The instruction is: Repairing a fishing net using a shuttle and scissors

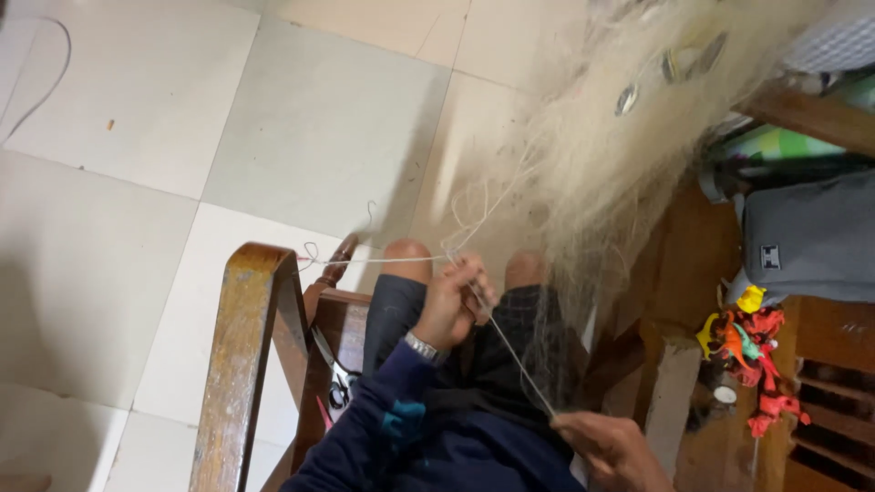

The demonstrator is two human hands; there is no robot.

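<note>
Hands worked a taut white cord (510, 351): left hand (451, 301) pinched it beside the pale fishing net (592, 155), right hand (611, 446) gripped its lower end.

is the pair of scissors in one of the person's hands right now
No: the scissors lie on the wooden seat beside the thigh, while the left hand and right hand both hold a taut white cord.

Small dark label (770, 258) on grey bag (811, 237)
</note>
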